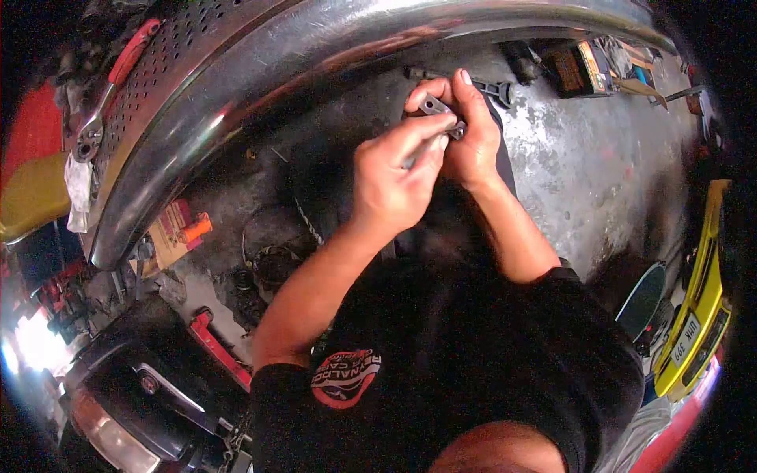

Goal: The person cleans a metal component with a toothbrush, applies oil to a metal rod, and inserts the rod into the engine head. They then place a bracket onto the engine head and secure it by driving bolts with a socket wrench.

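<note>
A small dark metal part with a round hole near one end is held up in front of my chest. My right hand is closed around it from the right, thumb pointing up along its side. From the left, my left hand meets it with thumb and index finger pinched at its lower end. Whether a smaller piece sits between those fingertips is hidden. Past my hands, a long black part with a ribbed, wider end lies low near the floor.
A curved metal bench edge arches over the top left, with a red-handled ratchet on its perforated top. Boxes stand at upper right. A yellow bumper is at right, a dark car part with a headlight at lower left.
</note>
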A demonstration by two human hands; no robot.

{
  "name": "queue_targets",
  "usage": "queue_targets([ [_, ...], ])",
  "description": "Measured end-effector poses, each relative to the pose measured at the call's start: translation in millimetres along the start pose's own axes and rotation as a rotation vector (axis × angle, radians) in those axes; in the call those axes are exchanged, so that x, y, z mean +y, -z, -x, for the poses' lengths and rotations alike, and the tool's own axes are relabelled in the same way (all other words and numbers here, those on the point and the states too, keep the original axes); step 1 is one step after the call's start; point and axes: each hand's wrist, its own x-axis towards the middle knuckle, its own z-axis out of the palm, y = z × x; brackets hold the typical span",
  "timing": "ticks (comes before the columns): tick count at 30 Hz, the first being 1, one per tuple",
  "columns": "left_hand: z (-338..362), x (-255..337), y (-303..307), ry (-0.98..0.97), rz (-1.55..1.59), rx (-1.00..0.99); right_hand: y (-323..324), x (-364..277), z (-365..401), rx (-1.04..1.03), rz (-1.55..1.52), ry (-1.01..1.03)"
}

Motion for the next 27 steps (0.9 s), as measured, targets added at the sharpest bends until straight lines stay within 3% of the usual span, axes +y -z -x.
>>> queue_targets([
  [1, -2, 6, 7, 0.158, 0.148, -0.075, 1, 0, 0, -0.006, -0.007, 0.011],
  [4, -10, -4, 10, -0.199, -0.202, -0.087, -2, -2, -1, 0.011, 0.051, 0.049],
  [5, -16, -4, 15, -0.471, -0.543, -0.12, -1, 1, -3, 0.028, 0.107, 0.073],
  [9, -17, -1, 28, -0.772, -0.956, -0.164, -1, 0, -2, 0.048, 0.26, 0.044],
  [12, -15, -6, 22, -0.608, -0.717, -0.152, -2, -1, -3, 0.039, 0.191, 0.023],
  [14, -10, -6, 13, -0.251, -0.256, -0.132, 0, -3, -1, 0.029, 0.018, -0.002],
  [16, -6, -1, 13, 0.076, 0.093, -0.168, 4, -3, 0, 0.009, 0.035, 0.021],
  [17, -6, -2, 11, 0.073, 0.091, -0.166, 3, -4, -1, 0.021, 0.02, 0.022],
  [19, -14, -7, 13, -0.289, -0.282, -0.165, 1, -6, 1, -0.017, -0.046, 0.005],
  [21, -22, -5, 22, -0.708, -0.793, -0.2, 6, 0, -7, 0.023, 0.131, 0.082],
  [22, -25, -10, 24, -0.819, -0.857, -0.192, 7, 1, -8, 0.04, 0.221, 0.118],
  [24, -16, -5, 25, -0.701, -0.796, -0.217, 6, -3, -6, 0.009, 0.162, 0.066],
  [26, -8, -4, 7, -0.354, -0.316, -0.115, 7, -5, 0, -0.022, 0.055, 0.017],
  [27, 0, 4, 4, -0.002, -0.035, -0.119, 10, -5, 0, -0.05, 0.019, 0.0],
])
